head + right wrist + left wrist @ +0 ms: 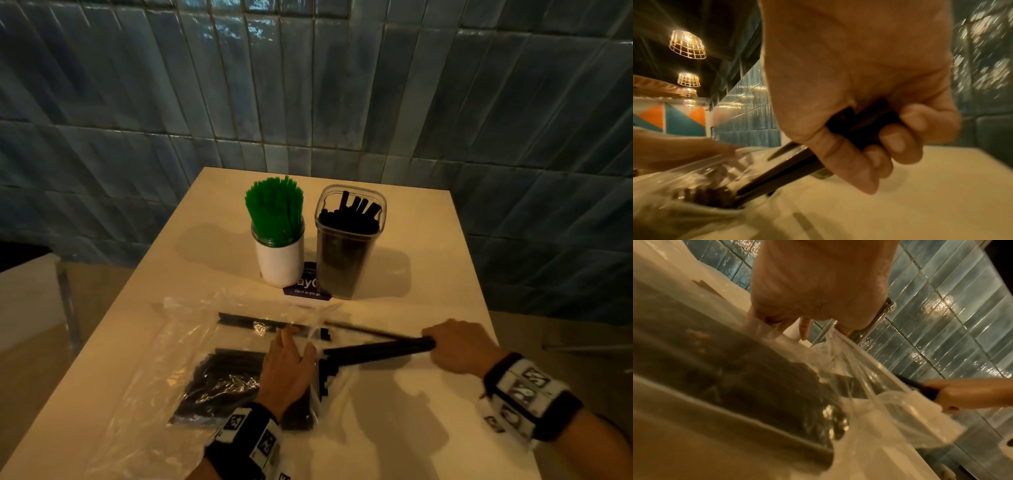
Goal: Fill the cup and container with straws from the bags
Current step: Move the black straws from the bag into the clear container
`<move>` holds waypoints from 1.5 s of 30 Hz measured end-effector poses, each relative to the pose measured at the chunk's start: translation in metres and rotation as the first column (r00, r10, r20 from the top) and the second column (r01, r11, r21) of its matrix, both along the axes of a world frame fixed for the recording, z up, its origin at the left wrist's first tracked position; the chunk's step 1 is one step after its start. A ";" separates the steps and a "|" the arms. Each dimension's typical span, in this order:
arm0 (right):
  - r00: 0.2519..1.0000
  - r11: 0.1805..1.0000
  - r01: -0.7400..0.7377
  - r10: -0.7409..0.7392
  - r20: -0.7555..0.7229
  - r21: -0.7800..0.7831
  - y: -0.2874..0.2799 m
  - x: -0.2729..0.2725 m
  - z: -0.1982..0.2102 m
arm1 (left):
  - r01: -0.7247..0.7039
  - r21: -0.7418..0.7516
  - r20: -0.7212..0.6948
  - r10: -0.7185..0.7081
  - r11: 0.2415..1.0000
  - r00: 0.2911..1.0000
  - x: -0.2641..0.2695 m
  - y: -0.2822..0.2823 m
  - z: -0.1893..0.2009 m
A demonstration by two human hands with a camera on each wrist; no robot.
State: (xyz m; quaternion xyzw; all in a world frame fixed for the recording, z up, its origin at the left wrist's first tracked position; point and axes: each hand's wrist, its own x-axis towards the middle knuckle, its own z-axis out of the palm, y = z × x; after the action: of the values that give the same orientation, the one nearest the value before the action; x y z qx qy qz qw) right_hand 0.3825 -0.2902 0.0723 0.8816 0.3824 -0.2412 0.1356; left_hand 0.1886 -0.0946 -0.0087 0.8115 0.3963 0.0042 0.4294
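Observation:
A white cup (281,263) crammed with green straws (275,209) stands at the table's middle, beside a clear container (346,253) holding black straws. In front lies a clear bag (222,380) of black straws (735,369). My left hand (291,363) pinches the plastic at the bag's mouth (838,337). To its right, my right hand (459,346) grips a bundle of black straws (376,353) whose far ends still reach into the bag's mouth (731,193). In the right wrist view the fingers (890,142) curl fully round the bundle (787,175).
A second clear bag (260,323) with a few black straws lies behind the first, and one loose straw (363,330) rests by it. A purple sticker (308,286) sits under the cup and container. The white table (428,267) backs onto a blue tiled wall (308,85).

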 end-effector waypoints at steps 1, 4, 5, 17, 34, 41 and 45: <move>0.999 0.999 0.036 -0.036 0.021 -0.003 -0.010 0.009 0.011 | 0.008 0.004 -0.010 -0.008 1.000 1.000 0.001 0.001 -0.002; 0.987 0.991 0.133 -0.133 0.094 0.005 -0.032 0.030 0.047 | 0.072 -0.016 -0.060 -0.073 0.997 0.996 0.004 0.002 -0.004; 0.981 0.989 0.146 -0.147 0.124 0.012 -0.037 0.033 0.058 | 0.086 -0.012 -0.063 -0.087 0.996 0.994 0.005 0.001 -0.003; 0.981 0.921 -0.112 0.163 -0.107 0.372 0.014 -0.040 0.110 | 0.124 0.797 0.316 -0.582 0.592 0.749 0.047 -0.018 0.058; 0.944 -0.271 0.302 0.221 -0.246 0.914 0.069 -0.082 0.095 | 0.304 0.279 0.688 -0.411 0.911 0.599 0.061 -0.039 0.097; 0.968 -0.527 0.238 0.064 -0.241 0.816 0.047 -0.032 0.121 | 0.242 0.397 0.604 -0.451 0.885 0.657 0.078 0.009 0.133; 0.977 -0.559 0.177 -0.003 -0.215 0.810 0.038 -0.016 0.127 | -0.052 0.457 0.481 -0.198 0.888 0.854 0.114 0.032 0.145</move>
State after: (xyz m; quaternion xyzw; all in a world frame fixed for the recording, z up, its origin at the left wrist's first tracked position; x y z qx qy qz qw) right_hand 0.3664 -0.2519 0.1993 0.5556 0.3119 0.1663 -0.7526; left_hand 0.3027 -0.0629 0.1359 0.8727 0.2225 0.2968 0.3176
